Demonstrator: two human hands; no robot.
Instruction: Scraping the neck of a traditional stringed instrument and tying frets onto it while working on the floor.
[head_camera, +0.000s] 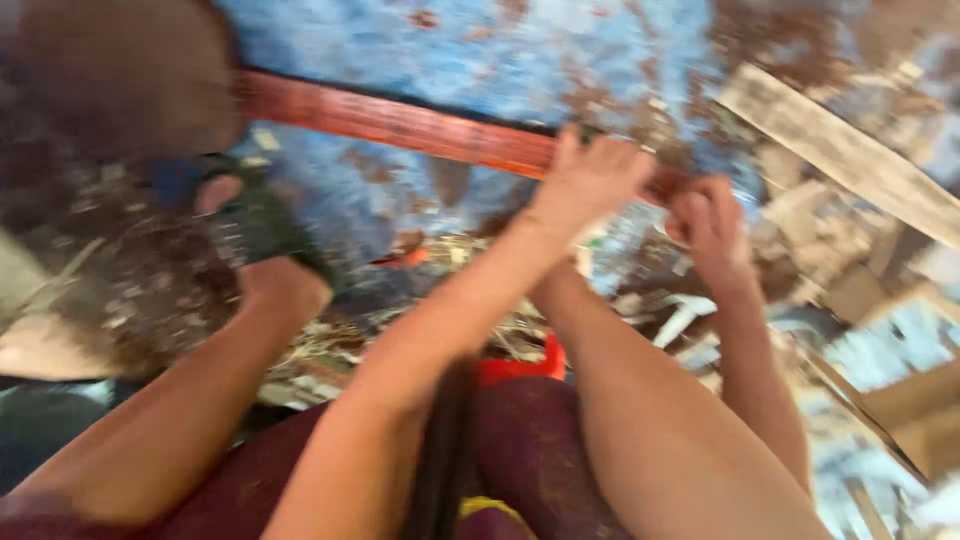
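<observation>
Pressing my left hand (590, 180) flat on the red plank (400, 122), fingers stretched out and not curled round it. My right hand (710, 225) sits just beside it at the plank's right end, curled into a fist and clamped on that end as far as the motion blur lets me judge. The plank is long and narrow and lies on the blue stained floor (480, 50), running from upper left down to centre right, with a dark edge along its top side.

Scrap bits and shavings (420, 250) are strewn on the floor just below the plank, between my forearms. A small orange-red object (520, 368) shows near my lap, partly hidden by my arm. A pale wooden board (840, 150) lies angled toward the upper-right corner, well apart from the plank.

At left, a bare limb ends in a dark covering (255, 225); I cannot tell whether it is a glove or footwear. My maroon clothing (520, 450) fills the bottom edge. The whole frame is heavily blurred.
</observation>
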